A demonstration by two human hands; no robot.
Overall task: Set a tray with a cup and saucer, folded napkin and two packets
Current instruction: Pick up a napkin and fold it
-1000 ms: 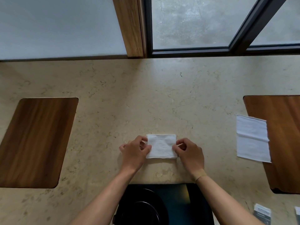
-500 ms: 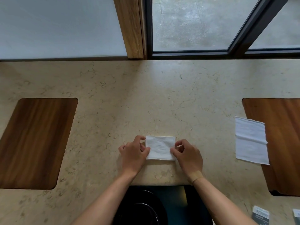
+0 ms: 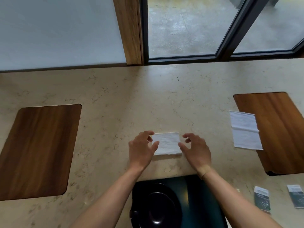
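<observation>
The small white folded paper napkin (image 3: 166,143) lies flat on the beige stone counter (image 3: 148,99), at twelve o'clock from the dark tray (image 3: 202,199), with the left hand (image 3: 141,149) and right hand (image 3: 196,149) loosely spread at its nine and three o'clock ends, gripping nothing. It looks light, limp and apt to unfold, so pinching a folded edge seems safest. The tray's near part is cut off, the black saucer (image 3: 156,206) on it is hard to read, and print on the two dark packets (image 3: 261,200) at four o'clock is illegible.

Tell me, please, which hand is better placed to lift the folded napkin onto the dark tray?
Probably the right hand: its thumb touches the folded napkin, and the bare part of the dark tray lies on its side, while the saucer fills the left.
</observation>
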